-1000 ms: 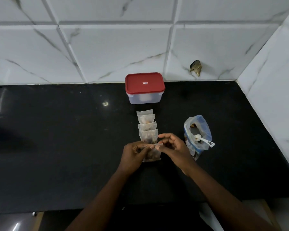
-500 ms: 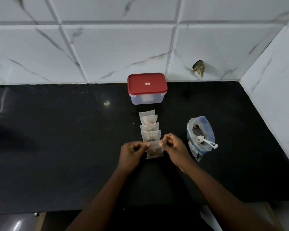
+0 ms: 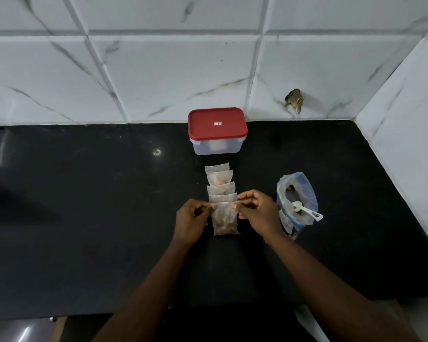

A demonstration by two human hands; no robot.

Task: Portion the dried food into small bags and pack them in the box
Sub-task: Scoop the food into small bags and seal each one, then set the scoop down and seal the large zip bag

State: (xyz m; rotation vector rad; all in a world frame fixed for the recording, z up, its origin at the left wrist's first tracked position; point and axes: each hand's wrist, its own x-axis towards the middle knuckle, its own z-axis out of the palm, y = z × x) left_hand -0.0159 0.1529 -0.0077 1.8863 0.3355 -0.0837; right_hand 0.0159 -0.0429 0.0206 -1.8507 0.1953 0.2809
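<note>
1. While both hands hold it by the top, the small clear bag (image 3: 225,219) hangs upright over the black countertop (image 3: 84,218), about midway between the back and front edges. Brownish dried pieces are gathered in its lower half. Whether its bottom touches the surface cannot be told
2. Left hand (image 3: 192,220): thumb and forefinger pinch the top left corner of the small clear bag, and the other fingers are curled toward the palm
3. Right hand (image 3: 257,211): thumb and forefinger pinch the top right corner of the same bag, with the remaining fingers bent loosely behind them, so the top strip is stretched flat between the two hands
4. Just behind the held bag, four more filled bags (image 3: 220,187) lie in an overlapping row that runs straight toward the back edge. The lower part of the nearest one is hidden by the held bag's top
5. Beyond the far end of that row, close to the back edge and apart from the bags, stands the box (image 3: 218,146), translucent and rectangular, closed by a red lid (image 3: 217,123)
6. Just beside the right wrist, toward the right edge, a large plastic bag (image 3: 304,188) with blue markings slumps with its mouth open. A white scoop (image 3: 307,211) rests in that mouth, its handle pointing out toward the right edge
7. White marble-patterned tiles (image 3: 158,70) rise along the back and right edges and meet at the back right corner. A dark broken hole (image 3: 294,99) marks the back wall to the right of the box
</note>
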